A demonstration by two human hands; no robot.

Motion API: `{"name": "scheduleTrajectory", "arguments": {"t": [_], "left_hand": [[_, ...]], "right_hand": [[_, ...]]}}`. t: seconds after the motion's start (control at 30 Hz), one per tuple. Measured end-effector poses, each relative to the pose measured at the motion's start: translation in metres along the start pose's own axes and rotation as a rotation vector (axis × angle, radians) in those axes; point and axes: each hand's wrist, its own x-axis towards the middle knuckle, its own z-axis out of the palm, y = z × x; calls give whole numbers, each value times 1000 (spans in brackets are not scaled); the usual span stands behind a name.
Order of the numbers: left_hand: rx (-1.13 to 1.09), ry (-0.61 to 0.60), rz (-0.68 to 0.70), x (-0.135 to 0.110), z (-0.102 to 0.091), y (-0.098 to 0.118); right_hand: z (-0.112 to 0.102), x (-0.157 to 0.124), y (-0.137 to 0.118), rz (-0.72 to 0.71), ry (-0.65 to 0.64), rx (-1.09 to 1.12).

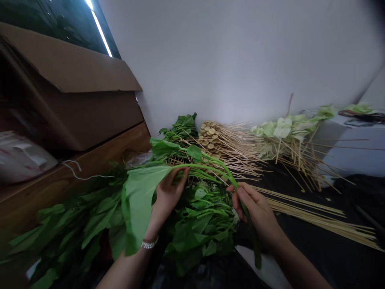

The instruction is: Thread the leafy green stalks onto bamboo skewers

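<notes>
My right hand point(251, 200) is closed around the thick stalk of a leafy green stem point(221, 162), whose cut end hangs below the fist. The stem forks and arches to the left, ending in a broad leaf point(144, 200). My left hand point(170, 188) is at the base of that leaf, fingers curled in at its stalk; the leaf covers part of the hand. Under both hands lies a pile of trimmed leafy greens point(204, 228). A larger heap of leafy stems point(99, 216) spreads to the left of my left forearm.
Against the wall are bundled greens point(183, 126), skewered round slices point(210, 138) and skewered pale green leaves point(282, 128). Bare bamboo skewers point(319, 216) lie at right on black sheeting. A cardboard box point(99, 116) and white plastic bag point(24, 156) stand at left on a wooden surface.
</notes>
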Motion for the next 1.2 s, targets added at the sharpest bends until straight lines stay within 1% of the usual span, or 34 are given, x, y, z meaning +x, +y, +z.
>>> {"name": "scheduleTrajectory", "arguments": {"t": [0.07, 0.1, 0.13, 0.17, 0.2, 0.27, 0.37, 0.43, 0.67, 0.83, 0.9, 0.97, 1.07, 1.2], "left_hand": [[-53, -197, 126, -6, 5, 0], [-79, -267, 189, -9, 7, 1], [-99, -301, 241, -11, 9, 1], [-108, -295, 280, -13, 10, 2], [-103, -260, 303, -15, 10, 3], [-64, -135, 316, -15, 9, 5], [24, 47, 272, -11, 4, 5], [66, 80, 258, -7, 1, 3], [289, -11, 168, 1, 1, -9], [374, -192, 189, 1, 3, -10], [373, -243, 203, 2, 3, -11], [348, -250, 179, 2, 4, -13], [243, -164, 56, 2, 6, -15], [39, -34, -143, 2, 10, -10]], "right_hand": [[-1, 1, 2, 2, 22, 6], [-1, 2, 3, 3, 33, 11], [-2, 2, 3, 5, 42, 15], [-3, 2, 4, 6, 50, 16], [-3, 3, 4, 8, 54, 13], [-4, 2, 3, 1, 60, -4], [-4, 2, 3, -18, 53, -46], [-3, 1, 3, -30, 40, -79], [0, 1, 5, -54, 23, -189], [0, 1, 4, -56, 30, -194], [-1, 2, 5, -52, 28, -189], [0, 2, 5, -38, 10, -186], [5, 1, 6, 29, -64, -142], [17, -3, 5, 104, -147, -51]]}}
